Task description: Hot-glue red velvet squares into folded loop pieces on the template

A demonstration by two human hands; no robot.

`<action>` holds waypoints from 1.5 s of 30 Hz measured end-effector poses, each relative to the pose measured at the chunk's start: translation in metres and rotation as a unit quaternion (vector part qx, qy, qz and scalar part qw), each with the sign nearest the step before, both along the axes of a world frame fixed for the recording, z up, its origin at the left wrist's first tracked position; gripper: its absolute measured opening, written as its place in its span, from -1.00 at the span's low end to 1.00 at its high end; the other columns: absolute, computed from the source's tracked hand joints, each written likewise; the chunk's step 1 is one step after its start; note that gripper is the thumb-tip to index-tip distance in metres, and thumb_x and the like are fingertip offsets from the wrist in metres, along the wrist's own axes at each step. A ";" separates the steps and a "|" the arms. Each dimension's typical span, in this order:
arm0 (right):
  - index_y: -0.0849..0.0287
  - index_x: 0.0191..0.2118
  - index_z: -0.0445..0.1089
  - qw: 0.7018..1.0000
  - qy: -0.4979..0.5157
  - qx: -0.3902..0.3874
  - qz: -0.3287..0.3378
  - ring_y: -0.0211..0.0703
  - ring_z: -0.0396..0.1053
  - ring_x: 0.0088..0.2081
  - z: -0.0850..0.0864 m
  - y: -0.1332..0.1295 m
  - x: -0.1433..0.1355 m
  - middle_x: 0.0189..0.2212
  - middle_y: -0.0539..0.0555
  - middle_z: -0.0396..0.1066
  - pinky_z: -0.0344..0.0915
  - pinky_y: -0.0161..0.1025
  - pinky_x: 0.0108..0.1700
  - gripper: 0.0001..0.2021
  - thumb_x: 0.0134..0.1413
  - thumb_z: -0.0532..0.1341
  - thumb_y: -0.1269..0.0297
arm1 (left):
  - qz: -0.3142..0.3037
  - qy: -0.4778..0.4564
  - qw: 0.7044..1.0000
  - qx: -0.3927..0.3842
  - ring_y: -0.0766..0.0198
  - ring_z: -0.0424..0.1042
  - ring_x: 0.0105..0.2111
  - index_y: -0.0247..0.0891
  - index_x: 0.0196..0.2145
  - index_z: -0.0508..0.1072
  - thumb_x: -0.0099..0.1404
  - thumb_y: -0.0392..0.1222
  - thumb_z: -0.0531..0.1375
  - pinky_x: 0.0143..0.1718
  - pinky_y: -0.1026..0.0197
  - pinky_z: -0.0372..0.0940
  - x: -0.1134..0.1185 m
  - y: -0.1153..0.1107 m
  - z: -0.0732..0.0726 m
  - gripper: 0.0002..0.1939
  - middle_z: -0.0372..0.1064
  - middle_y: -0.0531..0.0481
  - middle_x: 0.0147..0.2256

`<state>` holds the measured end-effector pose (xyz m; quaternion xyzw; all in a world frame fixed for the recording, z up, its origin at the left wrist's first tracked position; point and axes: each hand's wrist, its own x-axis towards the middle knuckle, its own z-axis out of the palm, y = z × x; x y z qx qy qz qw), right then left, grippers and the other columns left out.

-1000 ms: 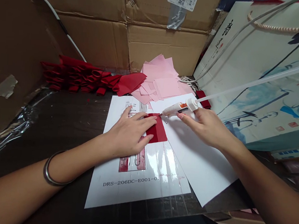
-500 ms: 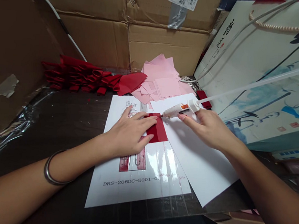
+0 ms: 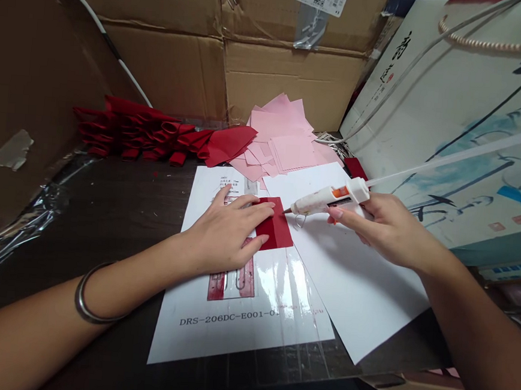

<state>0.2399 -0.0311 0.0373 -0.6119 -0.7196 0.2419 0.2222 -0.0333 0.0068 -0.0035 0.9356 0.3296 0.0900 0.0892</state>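
My left hand lies flat with fingers spread, its fingertips pressing on a red square sheet. Beneath that hand is a printed sheet with a drawing and lettering, under a glossy clear covering. In my right hand is a white hot glue gun with an orange part. Its nozzle tip is at the right edge of the red square; whether it touches, I cannot tell. A long translucent glue stick sticks out of the gun's back. A thin curl of wire or glue shows below the nozzle.
Folded red pieces line the back left, beside a loose pile of pink squares. Metal clips lie behind. Cardboard walls the back; a decorated paper bag stands at right. A blank white sheet lies under the right hand.
My right hand has drawn the glue gun to the right and slightly down, so the nozzle moved from the square's top edge to its right edge. The left hand stays put.
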 end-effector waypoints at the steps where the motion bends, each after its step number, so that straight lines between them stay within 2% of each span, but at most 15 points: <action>1: 0.07 -0.41 0.45 1.000 -0.001 -0.008 0.011 -0.22 0.12 -0.61 0.001 0.000 0.003 -0.70 -0.05 0.15 0.02 -0.20 -0.51 -0.61 0.14 0.14 -0.15 | 0.000 -0.002 1.000 0.001 -0.07 0.15 0.23 -0.20 0.18 0.24 0.38 -0.08 -0.01 0.25 -0.40 -0.24 0.000 0.000 0.000 -0.55 0.28 -0.11 0.19; 5: 0.10 -0.49 0.39 0.999 -0.018 -0.034 0.035 -0.24 0.10 -0.57 0.003 -0.001 0.012 -0.62 -0.03 0.18 0.01 -0.22 -0.54 -0.59 0.11 0.17 -0.16 | -0.004 -0.005 1.000 0.009 -0.04 0.16 0.23 -0.20 0.17 0.24 0.39 -0.08 -0.02 0.25 -0.39 -0.22 0.000 0.000 0.000 -0.57 0.30 -0.11 0.18; 10: 0.12 -0.59 0.19 0.997 -0.036 -0.046 0.051 -0.32 -0.04 -0.60 0.004 -0.002 0.014 -0.64 -0.08 0.03 -0.11 -0.25 -0.58 -0.53 0.09 0.19 -0.15 | -0.006 -0.002 1.000 0.014 -0.04 0.16 0.22 -0.22 0.18 0.24 0.40 -0.08 -0.02 0.23 -0.39 -0.20 0.000 0.000 -0.001 -0.56 0.28 -0.12 0.19; 16: 0.12 -0.59 0.05 0.995 -0.040 -0.039 0.082 -0.35 -0.09 -0.60 0.005 -0.002 0.014 -0.63 -0.10 -0.03 -0.17 -0.26 -0.60 -0.50 0.10 0.21 -0.12 | -0.004 -0.001 1.000 0.011 -0.04 0.15 0.23 -0.22 0.18 0.25 0.40 -0.08 -0.02 0.24 -0.39 -0.21 0.000 0.000 -0.001 -0.56 0.28 -0.11 0.20; 22: 0.12 -0.61 -0.06 0.995 -0.058 -0.044 0.073 -0.35 -0.12 -0.61 0.003 -0.002 0.014 -0.64 -0.10 -0.10 -0.18 -0.26 -0.60 -0.44 0.10 0.18 -0.16 | -0.003 0.000 1.000 0.011 -0.03 0.15 0.23 -0.20 0.17 0.24 0.39 -0.07 -0.02 0.24 -0.37 -0.20 0.000 0.000 -0.001 -0.56 0.27 -0.11 0.20; 34: 0.11 -0.60 -0.04 0.995 -0.071 -0.030 0.070 -0.34 -0.08 -0.61 0.003 -0.002 0.014 -0.63 -0.08 -0.03 -0.15 -0.24 -0.59 -0.45 0.11 0.18 -0.16 | -0.003 0.000 1.000 0.012 -0.06 0.15 0.23 -0.22 0.18 0.25 0.39 -0.07 -0.03 0.24 -0.38 -0.20 0.001 0.000 0.000 -0.55 0.28 -0.12 0.20; 39: 0.11 -0.59 -0.01 0.995 -0.076 -0.021 0.067 -0.32 -0.04 -0.60 0.002 -0.002 0.014 -0.62 -0.07 0.03 -0.15 -0.23 -0.58 -0.47 0.10 0.18 -0.16 | -0.004 0.001 1.000 0.016 -0.05 0.15 0.23 -0.22 0.18 0.25 0.39 -0.07 -0.03 0.24 -0.38 -0.19 0.001 0.000 -0.001 -0.55 0.27 -0.13 0.20; 45: 0.11 -0.56 0.08 0.994 -0.074 -0.013 0.077 -0.31 -0.04 -0.60 0.001 -0.002 0.015 -0.64 -0.09 0.00 -0.12 -0.23 -0.56 -0.54 0.14 0.18 -0.12 | -0.004 -0.003 1.000 0.015 -0.05 0.17 0.22 -0.22 0.18 0.25 0.39 -0.07 -0.02 0.23 -0.38 -0.19 0.001 0.000 -0.001 -0.55 0.30 -0.12 0.18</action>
